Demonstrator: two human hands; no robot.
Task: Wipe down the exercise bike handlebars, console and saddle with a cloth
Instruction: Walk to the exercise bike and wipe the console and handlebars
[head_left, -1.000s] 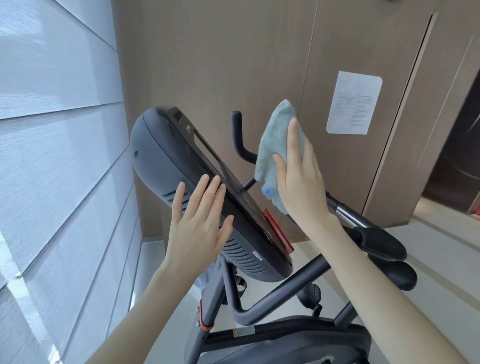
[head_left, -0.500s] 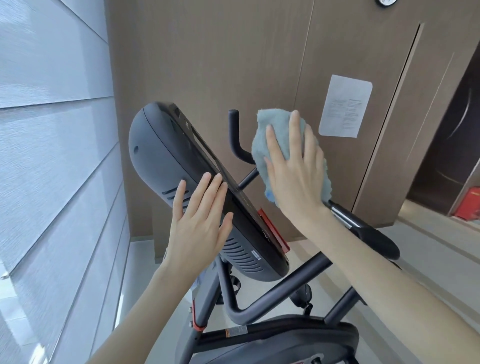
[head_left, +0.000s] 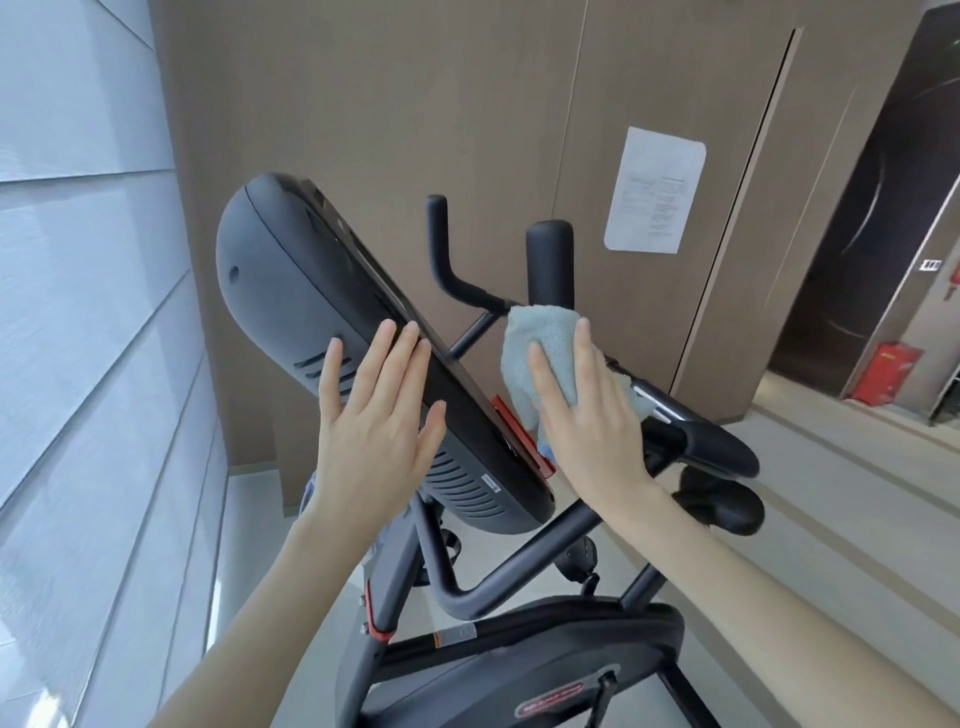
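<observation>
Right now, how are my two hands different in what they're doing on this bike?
The left hand is bare, its fingers spread flat against the back shell of the console. The right hand has the blue cloth under its fingers, on the console's screen side by the red strip; whether it presses there or on the handlebar is unclear. Both are open-palmed with fingers pointing up.

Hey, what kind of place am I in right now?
Probably a small gym or fitness room in a shared building, not a private home. An exercise bike stands by wood-panelled walls, a printed notice is stuck on one panel, and a red fire-equipment box sits in the corridor beyond.
</observation>
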